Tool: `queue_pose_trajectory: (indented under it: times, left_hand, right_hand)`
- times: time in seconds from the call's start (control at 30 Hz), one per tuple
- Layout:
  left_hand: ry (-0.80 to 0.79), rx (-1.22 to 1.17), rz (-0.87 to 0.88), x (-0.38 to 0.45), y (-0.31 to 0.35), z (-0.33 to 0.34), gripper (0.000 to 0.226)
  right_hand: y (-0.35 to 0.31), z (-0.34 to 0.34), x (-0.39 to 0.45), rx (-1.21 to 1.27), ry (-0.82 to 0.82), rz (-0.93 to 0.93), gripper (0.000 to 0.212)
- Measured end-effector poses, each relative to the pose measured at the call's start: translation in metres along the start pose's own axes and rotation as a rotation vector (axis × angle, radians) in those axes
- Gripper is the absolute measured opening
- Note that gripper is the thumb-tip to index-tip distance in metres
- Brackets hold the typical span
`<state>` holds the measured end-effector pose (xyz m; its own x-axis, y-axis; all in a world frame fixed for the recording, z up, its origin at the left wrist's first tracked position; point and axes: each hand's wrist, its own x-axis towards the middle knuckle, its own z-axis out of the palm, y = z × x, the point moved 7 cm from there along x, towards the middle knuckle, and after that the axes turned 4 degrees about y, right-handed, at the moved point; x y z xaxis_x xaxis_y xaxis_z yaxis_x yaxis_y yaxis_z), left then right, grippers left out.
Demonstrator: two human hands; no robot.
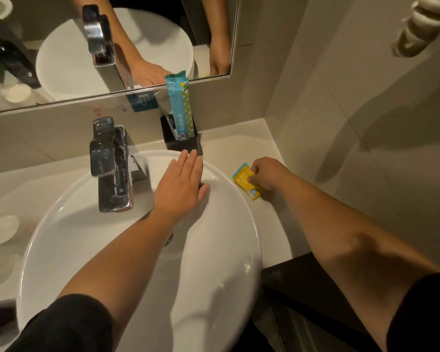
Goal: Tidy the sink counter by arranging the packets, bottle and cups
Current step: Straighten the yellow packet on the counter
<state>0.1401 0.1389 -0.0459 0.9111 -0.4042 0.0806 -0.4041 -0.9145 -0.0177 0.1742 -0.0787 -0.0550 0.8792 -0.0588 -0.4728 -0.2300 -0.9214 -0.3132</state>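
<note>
Your right hand [267,174] pinches a yellow packet [245,181] that lies flat on the counter [241,146], just beside the right rim of the white basin [229,194]. Your left hand [182,185] is stretched flat over the back of the basin, fingers straight and together, holding nothing, their tips just short of the black holder [182,142]. That holder stands at the counter's back edge against the wall, a tall teal packet [178,105] upright inside it. The chrome tap [109,163] rises to the left of your left hand
</note>
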Motion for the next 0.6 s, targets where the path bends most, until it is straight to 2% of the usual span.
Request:
queue_pose_trajectory:
  times: [0.13, 0.3, 0.33, 0.47, 0.6]
  left_hand:
    - [0.005, 0.003, -0.011, 0.0, 0.0, -0.001, 0.069]
    - [0.007, 0.013, -0.016, 0.0, 0.001, -0.002, 0.067]
    - [0.007, 0.01, -0.016, 0.0, 0.001, -0.003, 0.067]
    - [0.015, 0.02, -0.023, 0.0, 0.001, -0.005, 0.066]
    - [0.007, 0.024, -0.023, 0.0, 0.001, -0.005, 0.067]
  right_hand:
    - [0.0, -0.001, 0.003, 0.019, -0.004, -0.012, 0.021]
    - [0.001, 0.001, 0.005, 0.112, -0.026, -0.021, 0.054]
    - [0.0, 0.0, 0.005, 0.121, -0.031, -0.026, 0.053]
    - [-0.009, -0.012, 0.006, 0.19, -0.004, -0.116, 0.01]
    - [-0.028, -0.041, 0.005, 0.483, 0.075, -0.193, 0.009]
